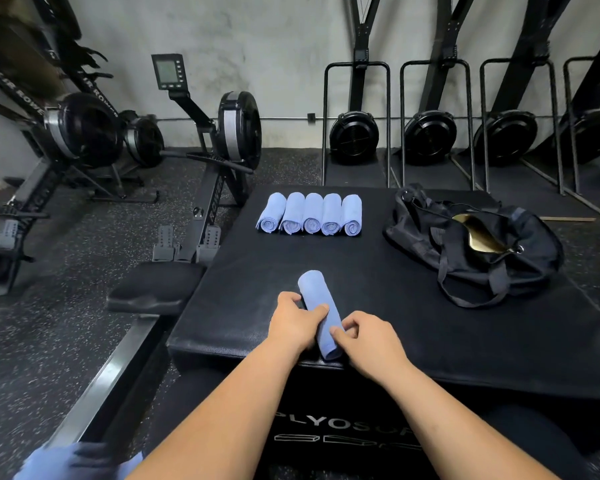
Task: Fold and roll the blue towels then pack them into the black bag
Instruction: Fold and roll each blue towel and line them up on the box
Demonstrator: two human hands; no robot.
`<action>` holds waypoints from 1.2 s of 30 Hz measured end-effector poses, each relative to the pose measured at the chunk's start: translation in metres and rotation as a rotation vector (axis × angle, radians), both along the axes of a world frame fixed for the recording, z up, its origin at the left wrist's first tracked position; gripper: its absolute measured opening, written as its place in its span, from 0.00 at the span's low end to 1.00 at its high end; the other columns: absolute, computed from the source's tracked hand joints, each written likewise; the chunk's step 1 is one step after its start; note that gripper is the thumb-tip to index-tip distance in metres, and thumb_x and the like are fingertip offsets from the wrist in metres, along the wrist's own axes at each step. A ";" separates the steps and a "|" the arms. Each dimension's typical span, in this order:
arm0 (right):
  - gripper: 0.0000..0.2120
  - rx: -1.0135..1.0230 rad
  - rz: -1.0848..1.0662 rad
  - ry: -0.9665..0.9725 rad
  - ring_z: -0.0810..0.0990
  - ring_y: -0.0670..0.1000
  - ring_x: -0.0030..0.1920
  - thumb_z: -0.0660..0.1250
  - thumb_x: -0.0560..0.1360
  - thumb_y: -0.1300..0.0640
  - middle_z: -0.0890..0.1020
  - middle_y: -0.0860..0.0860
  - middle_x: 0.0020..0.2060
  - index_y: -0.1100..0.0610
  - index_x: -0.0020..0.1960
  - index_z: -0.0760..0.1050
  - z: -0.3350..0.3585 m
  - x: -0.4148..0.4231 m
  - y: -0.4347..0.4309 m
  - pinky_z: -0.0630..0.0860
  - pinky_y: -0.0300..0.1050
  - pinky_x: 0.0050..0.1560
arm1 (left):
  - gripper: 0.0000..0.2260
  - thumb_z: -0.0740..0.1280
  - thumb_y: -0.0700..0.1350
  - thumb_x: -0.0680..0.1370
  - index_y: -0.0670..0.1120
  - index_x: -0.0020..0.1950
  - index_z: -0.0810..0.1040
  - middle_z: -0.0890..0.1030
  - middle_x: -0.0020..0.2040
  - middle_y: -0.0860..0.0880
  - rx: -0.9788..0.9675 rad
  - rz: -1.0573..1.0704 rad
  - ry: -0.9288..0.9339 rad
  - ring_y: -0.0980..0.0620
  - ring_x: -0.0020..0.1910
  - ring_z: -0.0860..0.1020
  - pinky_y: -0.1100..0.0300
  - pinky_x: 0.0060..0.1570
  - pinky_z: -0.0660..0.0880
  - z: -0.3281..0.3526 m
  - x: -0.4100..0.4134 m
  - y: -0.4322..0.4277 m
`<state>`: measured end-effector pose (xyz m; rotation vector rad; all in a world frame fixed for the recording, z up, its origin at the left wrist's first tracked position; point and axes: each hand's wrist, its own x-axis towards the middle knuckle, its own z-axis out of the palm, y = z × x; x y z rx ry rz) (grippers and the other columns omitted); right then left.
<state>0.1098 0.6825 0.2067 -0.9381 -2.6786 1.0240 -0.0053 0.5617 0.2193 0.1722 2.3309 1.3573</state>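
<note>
A rolled blue towel lies lengthwise near the front edge of the black plyo box. My left hand grips its left side with the thumb curled over the top. My right hand pinches its right side near the front end. Several more rolled blue towels lie side by side in a row at the back of the box. The black bag sits at the back right, unzipped, with a gold lining showing in the opening.
A rowing machine stands just left of the box, its seat beside the box edge. More rowers stand at far left. Upright fan machines line the back wall. Loose blue cloth lies at bottom left.
</note>
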 end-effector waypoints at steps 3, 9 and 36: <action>0.09 -0.029 0.027 0.018 0.81 0.42 0.45 0.69 0.76 0.39 0.84 0.37 0.36 0.44 0.47 0.77 0.001 0.002 -0.004 0.80 0.49 0.52 | 0.25 0.77 0.56 0.73 0.54 0.63 0.67 0.82 0.52 0.52 0.046 -0.031 -0.012 0.52 0.51 0.82 0.52 0.55 0.79 0.000 -0.001 -0.002; 0.14 -0.117 0.072 0.082 0.80 0.44 0.53 0.70 0.71 0.33 0.84 0.38 0.47 0.39 0.51 0.75 0.007 0.003 -0.006 0.79 0.41 0.49 | 0.24 0.77 0.49 0.67 0.56 0.56 0.69 0.84 0.54 0.48 0.243 0.017 -0.145 0.47 0.49 0.87 0.45 0.52 0.85 0.005 -0.006 -0.009; 0.26 -0.634 0.080 0.384 0.87 0.51 0.53 0.72 0.81 0.56 0.88 0.52 0.49 0.38 0.74 0.72 0.060 -0.149 0.001 0.83 0.50 0.60 | 0.19 0.71 0.56 0.81 0.57 0.72 0.76 0.84 0.52 0.57 0.283 -0.050 0.238 0.65 0.52 0.80 0.73 0.51 0.72 0.023 -0.137 -0.029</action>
